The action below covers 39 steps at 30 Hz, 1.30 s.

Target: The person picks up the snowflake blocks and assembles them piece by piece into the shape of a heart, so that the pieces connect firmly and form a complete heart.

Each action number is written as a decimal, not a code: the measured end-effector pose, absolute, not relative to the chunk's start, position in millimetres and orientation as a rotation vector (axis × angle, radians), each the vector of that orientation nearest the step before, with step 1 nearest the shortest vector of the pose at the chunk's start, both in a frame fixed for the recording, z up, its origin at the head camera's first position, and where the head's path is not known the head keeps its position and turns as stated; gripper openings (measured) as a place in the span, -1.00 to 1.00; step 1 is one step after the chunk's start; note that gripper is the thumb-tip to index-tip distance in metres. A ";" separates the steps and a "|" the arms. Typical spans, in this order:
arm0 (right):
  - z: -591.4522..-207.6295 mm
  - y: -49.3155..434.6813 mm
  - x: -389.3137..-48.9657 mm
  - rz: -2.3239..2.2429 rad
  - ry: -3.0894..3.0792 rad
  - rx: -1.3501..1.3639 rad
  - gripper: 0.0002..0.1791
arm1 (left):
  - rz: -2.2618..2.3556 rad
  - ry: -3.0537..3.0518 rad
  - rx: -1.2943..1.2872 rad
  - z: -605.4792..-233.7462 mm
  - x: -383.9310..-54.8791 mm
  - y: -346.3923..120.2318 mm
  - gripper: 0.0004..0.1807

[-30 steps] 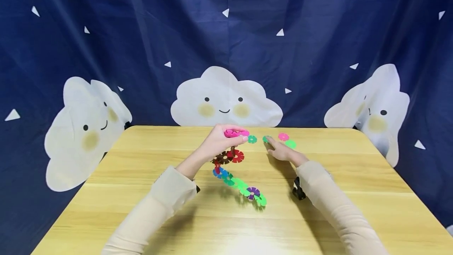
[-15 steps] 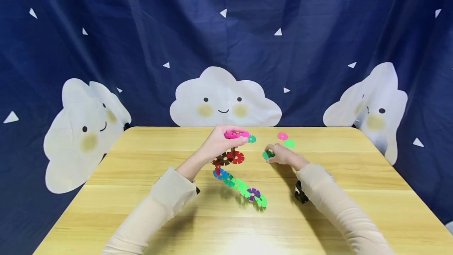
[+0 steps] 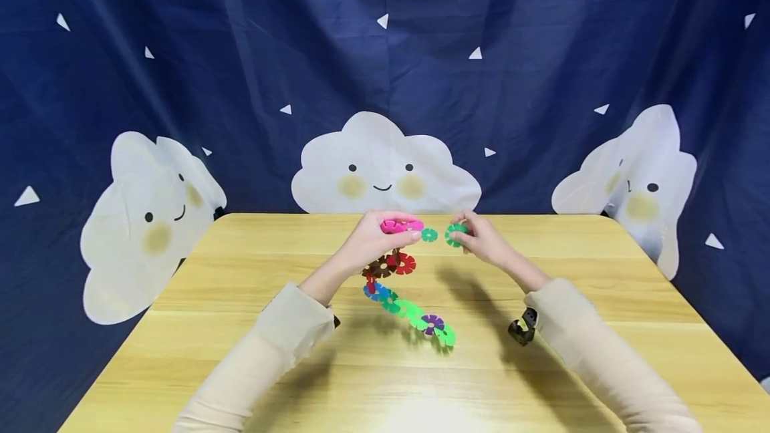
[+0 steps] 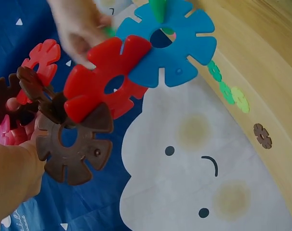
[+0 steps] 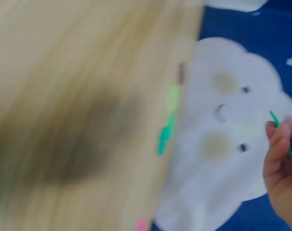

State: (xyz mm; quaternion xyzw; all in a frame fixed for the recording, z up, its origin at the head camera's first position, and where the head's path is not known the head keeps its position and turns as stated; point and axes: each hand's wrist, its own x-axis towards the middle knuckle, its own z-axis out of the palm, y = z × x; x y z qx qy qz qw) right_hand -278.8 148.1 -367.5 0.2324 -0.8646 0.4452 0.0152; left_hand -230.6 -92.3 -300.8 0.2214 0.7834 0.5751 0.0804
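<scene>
- The person's left hand [image 3: 375, 240] pinches pink discs [image 3: 402, 226] of a colourful chain [image 3: 404, 308] that hangs over the table [image 3: 240, 353]
- Right hand [image 3: 486, 242], nearby, has a green disc [image 3: 455, 235] between thumb and fingers, held above the tabletop

long cream sleeves [image 3: 271, 339] end in broad cuffs [image 3: 297, 318], a chunky black device [image 3: 522, 327] showing at the right one.

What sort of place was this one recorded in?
Probably an indoor play corner or a set dressed as one: a navy cloth backdrop printed with smiling clouds, a wood-grain table before it, and a chain of interlocking plastic flower discs.
</scene>
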 end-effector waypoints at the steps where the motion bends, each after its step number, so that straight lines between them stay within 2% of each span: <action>1: -361.7 147.2 -275.6 1.418 -2.646 0.724 -0.76 | 1.725 2.340 0.664 -300.6 -230.4 -91.8 -0.64; 8: -333.4 142.0 -251.8 1.613 -2.432 0.870 -0.67 | 1.753 2.344 0.633 -302.8 -232.1 -89.5 -0.65; 15: -317.3 132.2 -228.3 1.558 -2.216 1.028 -0.65 | 1.761 2.393 0.621 -304.4 -231.4 -86.9 -0.63; 25: -315.4 124.4 -217.2 1.240 -2.046 1.111 -0.61 | 1.677 2.440 0.701 -307.3 -229.1 -82.2 -0.56; 39: -318.9 116.8 -212.6 1.216 -1.921 1.163 -0.57 | 1.596 2.517 0.816 -301.2 -224.9 -77.8 -0.61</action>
